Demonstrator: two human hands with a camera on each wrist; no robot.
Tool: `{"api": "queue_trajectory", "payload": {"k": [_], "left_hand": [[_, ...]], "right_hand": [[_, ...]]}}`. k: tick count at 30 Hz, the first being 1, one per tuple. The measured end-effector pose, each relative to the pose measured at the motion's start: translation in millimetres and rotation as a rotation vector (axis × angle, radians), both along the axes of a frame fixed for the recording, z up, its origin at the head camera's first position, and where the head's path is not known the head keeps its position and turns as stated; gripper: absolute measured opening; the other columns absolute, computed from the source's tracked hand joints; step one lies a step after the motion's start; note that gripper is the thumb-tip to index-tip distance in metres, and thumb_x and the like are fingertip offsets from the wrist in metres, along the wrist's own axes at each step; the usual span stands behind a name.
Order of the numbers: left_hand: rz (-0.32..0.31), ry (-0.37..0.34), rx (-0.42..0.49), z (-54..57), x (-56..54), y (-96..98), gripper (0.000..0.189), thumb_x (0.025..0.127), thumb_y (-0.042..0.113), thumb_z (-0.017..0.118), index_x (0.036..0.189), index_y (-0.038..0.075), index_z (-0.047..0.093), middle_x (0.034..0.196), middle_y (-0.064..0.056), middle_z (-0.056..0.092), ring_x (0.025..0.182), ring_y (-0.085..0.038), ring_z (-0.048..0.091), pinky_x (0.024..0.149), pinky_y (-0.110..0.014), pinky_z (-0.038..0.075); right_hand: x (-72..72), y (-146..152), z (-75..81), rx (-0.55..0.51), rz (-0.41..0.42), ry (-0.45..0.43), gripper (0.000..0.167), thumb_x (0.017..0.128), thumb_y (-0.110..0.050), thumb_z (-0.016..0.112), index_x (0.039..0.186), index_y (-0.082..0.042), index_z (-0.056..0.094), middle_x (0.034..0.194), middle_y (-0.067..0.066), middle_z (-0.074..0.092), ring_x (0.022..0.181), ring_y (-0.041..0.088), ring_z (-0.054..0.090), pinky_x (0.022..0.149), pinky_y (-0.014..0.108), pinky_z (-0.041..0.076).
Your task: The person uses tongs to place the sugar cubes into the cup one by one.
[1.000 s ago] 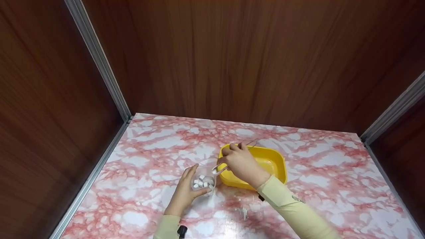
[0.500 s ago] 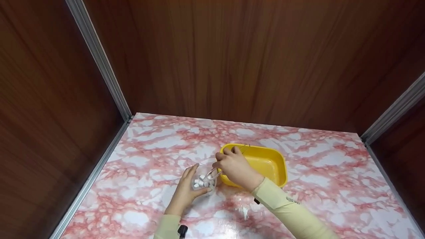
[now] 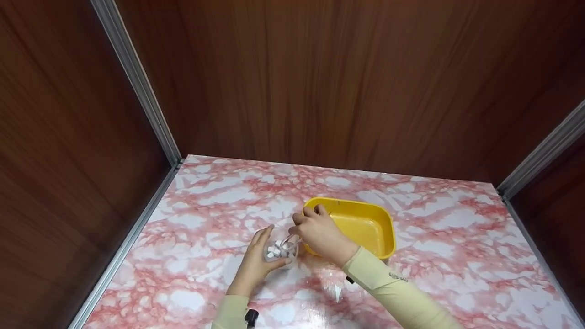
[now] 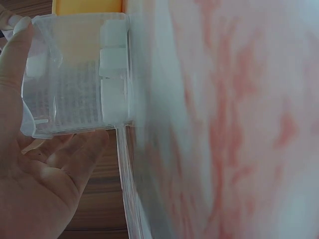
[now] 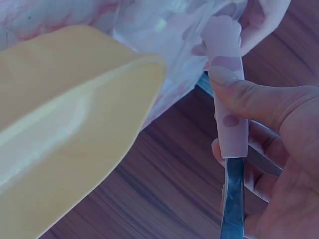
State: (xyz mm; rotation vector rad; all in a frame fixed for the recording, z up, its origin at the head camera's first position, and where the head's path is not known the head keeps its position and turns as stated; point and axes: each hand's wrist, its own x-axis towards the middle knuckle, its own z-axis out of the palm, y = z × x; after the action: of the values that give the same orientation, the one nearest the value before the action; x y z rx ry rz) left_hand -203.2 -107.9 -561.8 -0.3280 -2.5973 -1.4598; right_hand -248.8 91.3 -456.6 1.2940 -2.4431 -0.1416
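In the head view my left hand (image 3: 251, 267) grips a clear plastic cup (image 4: 75, 79) standing on the table, fingers and thumb around its sides. Several white cubes (image 3: 276, 250) lie at its bottom. My right hand (image 3: 323, 237) pinches a pair of tongs (image 5: 230, 124) between thumb and fingers. They have a metal body and pink spotted sleeves at the working end. Those tips reach down into the cup among the cubes; whether they hold one is unclear. Just behind and under the right hand stands a yellow basin (image 3: 392, 230).
A red-and-white marbled table (image 3: 219, 196) carries everything. Dark wood-grain panels (image 3: 292, 82) stand behind and at both sides, with metal rails (image 3: 137, 73) at the corners. The basin's near left rim lies close to the cup.
My right hand has moved left and slightly down, bringing the tong tips from above the basin's edge into the cup. The left hand and cup have stayed in place.
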Motion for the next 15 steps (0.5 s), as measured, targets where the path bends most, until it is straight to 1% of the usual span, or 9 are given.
{"api": "queue_trajectory", "payload": {"k": [1, 8, 15], "left_hand": [[0.001, 0.0, 0.002, -0.3, -0.1, 0.0, 0.096, 0.071, 0.044, 0.081, 0.149, 0.018, 0.033, 0.146, -0.004, 0.035, 0.13, -0.029, 0.039, 0.105, -0.047, 0.035], [0.003, -0.007, -0.003, -2.3, -0.4, -0.1, 0.097, 0.07, 0.048, 0.08, 0.149, 0.019, 0.033, 0.145, -0.004, 0.035, 0.129, -0.028, 0.041, 0.105, -0.047, 0.036], [-0.002, -0.008, 0.006, -1.4, -1.1, -0.3, 0.098, 0.07, 0.05, 0.079, 0.15, 0.018, 0.032, 0.146, -0.004, 0.035, 0.13, -0.028, 0.04, 0.104, -0.047, 0.036]], "right_hand": [[0.1, -0.1, 0.0, 0.003, -0.002, -0.002, 0.027, 0.069, -0.021, 0.081, 0.095, -0.026, 0.076, 0.092, -0.001, 0.06, 0.088, 0.022, 0.053, 0.075, 0.045, 0.041], [-0.3, 0.3, -1.3, 0.011, -0.017, -0.027, 0.029, 0.068, -0.029, 0.083, 0.097, -0.026, 0.076, 0.095, 0.0, 0.061, 0.089, 0.024, 0.054, 0.078, 0.047, 0.042], [-0.8, 1.1, -1.3, 0.007, -0.02, -0.021, 0.031, 0.066, -0.03, 0.084, 0.096, -0.025, 0.076, 0.094, 0.0, 0.061, 0.09, 0.025, 0.053, 0.078, 0.048, 0.042]]}}
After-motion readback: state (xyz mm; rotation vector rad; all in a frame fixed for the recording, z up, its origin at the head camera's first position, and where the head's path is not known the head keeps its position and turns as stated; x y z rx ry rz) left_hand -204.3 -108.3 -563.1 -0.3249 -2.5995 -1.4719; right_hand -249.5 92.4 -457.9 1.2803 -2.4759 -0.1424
